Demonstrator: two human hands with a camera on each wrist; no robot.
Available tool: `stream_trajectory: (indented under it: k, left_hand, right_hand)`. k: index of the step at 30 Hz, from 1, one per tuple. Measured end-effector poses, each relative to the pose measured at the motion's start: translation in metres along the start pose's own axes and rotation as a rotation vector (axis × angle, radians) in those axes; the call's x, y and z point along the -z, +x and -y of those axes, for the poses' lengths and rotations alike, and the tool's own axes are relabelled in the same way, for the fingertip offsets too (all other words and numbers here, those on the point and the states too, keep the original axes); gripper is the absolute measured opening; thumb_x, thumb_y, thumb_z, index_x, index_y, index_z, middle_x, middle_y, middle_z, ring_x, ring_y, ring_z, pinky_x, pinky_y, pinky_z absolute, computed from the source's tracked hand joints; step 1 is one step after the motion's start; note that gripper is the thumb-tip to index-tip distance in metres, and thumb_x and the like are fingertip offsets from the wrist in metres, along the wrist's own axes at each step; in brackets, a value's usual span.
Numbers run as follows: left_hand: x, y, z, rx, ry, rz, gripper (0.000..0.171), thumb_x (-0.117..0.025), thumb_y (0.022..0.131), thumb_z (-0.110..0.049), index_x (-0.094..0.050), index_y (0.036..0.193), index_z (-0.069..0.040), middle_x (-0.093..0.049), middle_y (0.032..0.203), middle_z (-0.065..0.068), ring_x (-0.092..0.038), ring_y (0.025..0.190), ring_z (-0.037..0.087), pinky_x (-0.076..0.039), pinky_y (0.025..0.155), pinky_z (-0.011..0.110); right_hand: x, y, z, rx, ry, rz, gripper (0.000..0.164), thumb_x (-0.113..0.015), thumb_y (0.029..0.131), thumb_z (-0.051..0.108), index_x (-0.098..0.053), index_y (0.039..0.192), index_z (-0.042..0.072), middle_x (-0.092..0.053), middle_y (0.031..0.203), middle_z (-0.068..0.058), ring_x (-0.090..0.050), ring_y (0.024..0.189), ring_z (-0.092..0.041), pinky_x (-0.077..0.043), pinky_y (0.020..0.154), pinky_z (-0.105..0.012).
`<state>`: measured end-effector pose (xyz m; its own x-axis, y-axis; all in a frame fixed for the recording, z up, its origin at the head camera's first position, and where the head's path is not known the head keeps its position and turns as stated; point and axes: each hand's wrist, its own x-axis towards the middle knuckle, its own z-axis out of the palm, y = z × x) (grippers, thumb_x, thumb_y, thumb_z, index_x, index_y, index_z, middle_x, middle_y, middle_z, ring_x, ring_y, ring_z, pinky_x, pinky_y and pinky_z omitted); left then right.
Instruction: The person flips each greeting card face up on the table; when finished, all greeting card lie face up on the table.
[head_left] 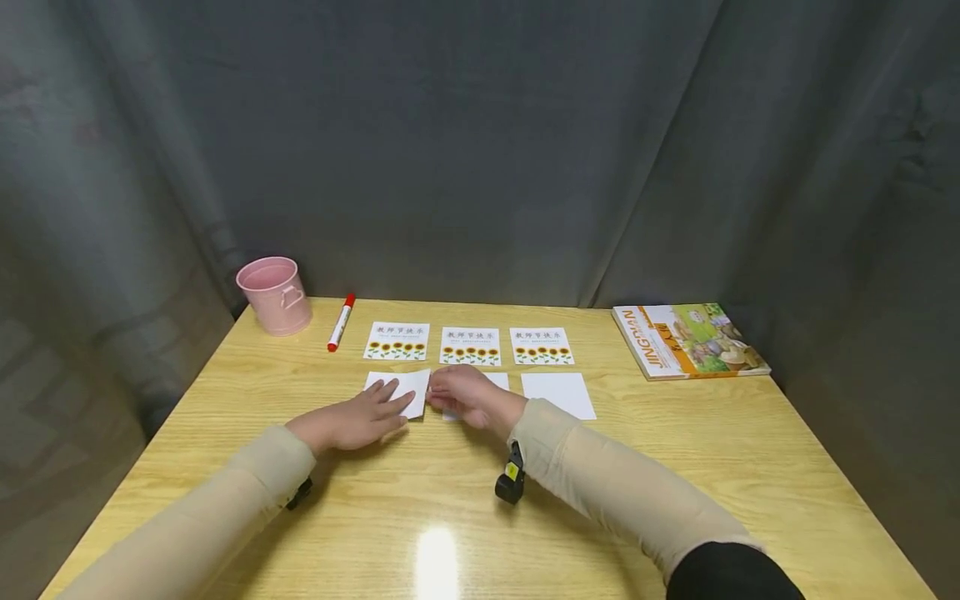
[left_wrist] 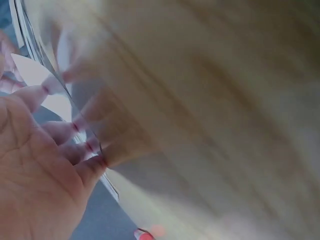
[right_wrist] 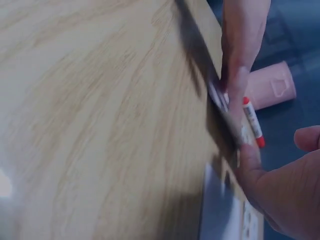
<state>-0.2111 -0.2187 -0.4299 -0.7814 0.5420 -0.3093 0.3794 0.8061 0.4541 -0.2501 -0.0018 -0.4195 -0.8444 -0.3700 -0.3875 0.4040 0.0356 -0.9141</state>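
From where I stood, both arms reached forward and slanted inward, the left forearm rising from the lower left and the right forearm crossing in from the lower right. The left hand lay palm down, its fingers spread and nearly straight. Just beside it was the right hand, turned inward with bent fingers, its fingertips pointing toward the left; whether they met the thumb, I couldn't make out.

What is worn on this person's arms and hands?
The left hand and right hand are gloveless; left sleeve and right sleeve are beige, with black material further up the right. A yellow-marked black device sits at the right wrist, a black part at the left.
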Motion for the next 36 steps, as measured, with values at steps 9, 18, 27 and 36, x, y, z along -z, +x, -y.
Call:
stream_trajectory:
  k: [9,18,27,36]
  left_hand:
    - [0.007,-0.003,0.007,-0.029,-0.164,-0.099,0.061,-0.038,0.112,-0.045,-0.037,0.161,-0.008,-0.022,0.166,0.026,-0.017,0.152,0.047,-0.016,0.118,0.067]
    - [0.026,-0.001,0.020,0.110,-0.193,-0.662,0.039,-0.063,0.096,-0.010,-0.057,0.123,0.017,-0.065,0.102,0.025,-0.066,0.092,0.038,-0.056,0.082,0.050]
    - [0.034,0.000,0.019,0.224,-0.709,-0.522,0.044,-0.050,0.105,-0.009,-0.048,0.135,0.024,-0.055,0.078,0.006,-0.053,0.070,0.014,-0.052,0.068,0.030]
    - [0.042,-0.001,0.016,0.208,-0.778,-0.554,0.043,-0.046,0.108,-0.009,-0.048,0.138,0.022,-0.058,0.084,0.005,-0.054,0.073,0.013,-0.049,0.070,0.030]
  right_hand:
    - [-0.005,0.011,-0.019,0.005,0.067,0.037,0.018,-0.057,0.101,-0.004,-0.062,0.117,-0.013,-0.065,0.084,-0.008,-0.065,0.068,-0.009,-0.058,0.071,-0.019]
    - [0.001,0.009,-0.007,0.089,-0.002,0.042,0.010,-0.056,0.101,-0.003,-0.060,0.110,-0.008,-0.063,0.082,-0.010,-0.062,0.065,-0.010,-0.056,0.063,-0.018]
    - [0.008,0.012,-0.002,0.121,-0.027,0.027,0.006,-0.057,0.101,-0.003,-0.059,0.107,-0.003,-0.063,0.082,-0.008,-0.063,0.067,-0.011,-0.056,0.064,-0.020]
    - [0.015,0.013,0.007,0.155,-0.106,-0.016,0.008,-0.057,0.104,0.003,-0.062,0.104,-0.003,-0.060,0.078,-0.004,-0.056,0.062,-0.008,-0.052,0.061,-0.021]
